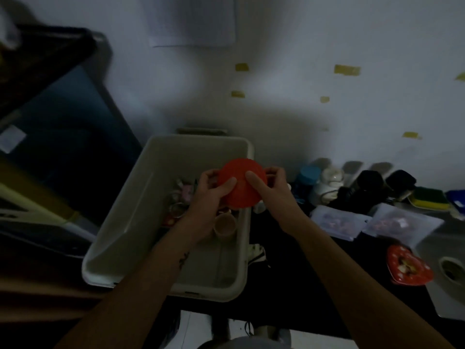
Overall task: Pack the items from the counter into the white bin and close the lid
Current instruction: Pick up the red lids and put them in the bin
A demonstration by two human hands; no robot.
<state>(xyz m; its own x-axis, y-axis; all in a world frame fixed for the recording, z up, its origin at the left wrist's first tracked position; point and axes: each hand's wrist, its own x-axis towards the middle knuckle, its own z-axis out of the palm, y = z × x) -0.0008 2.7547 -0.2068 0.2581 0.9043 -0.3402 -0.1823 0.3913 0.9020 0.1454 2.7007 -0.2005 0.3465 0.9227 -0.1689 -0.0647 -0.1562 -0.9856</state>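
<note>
Fingers (208,176) of the left hand (214,195) were curled over the left edge of a red disc (241,172), with the thumb laid across its face. The right hand (275,195) gripped the opposite edge in the same way, its thumb stretched flat toward the middle. So both hands were clamped on the disc (a lid or a plate, the dim light did not settle which). It was held tilted in the air above the right side of the white bin (141,197), touching neither the bin nor the counter (289,285). The bin stood open at the counter's left end, partly overhanging it. Inside, under the hands, lay a beige cup (225,226) on its side and a small heap of trinkets (180,197) too dark to name. To the right, along the wall (302,109), stood a blue-lidded jar (308,176), a white pot (331,181) just beside it, and two black containers (368,182). A green and yellow sponge (427,199) lay further right. Nearer the person lay two clear bags (338,222) side by side. A red heart-shaped tin (409,269) lay near the counter's front edge, with a roll of tape (453,270) just beside it.
</note>
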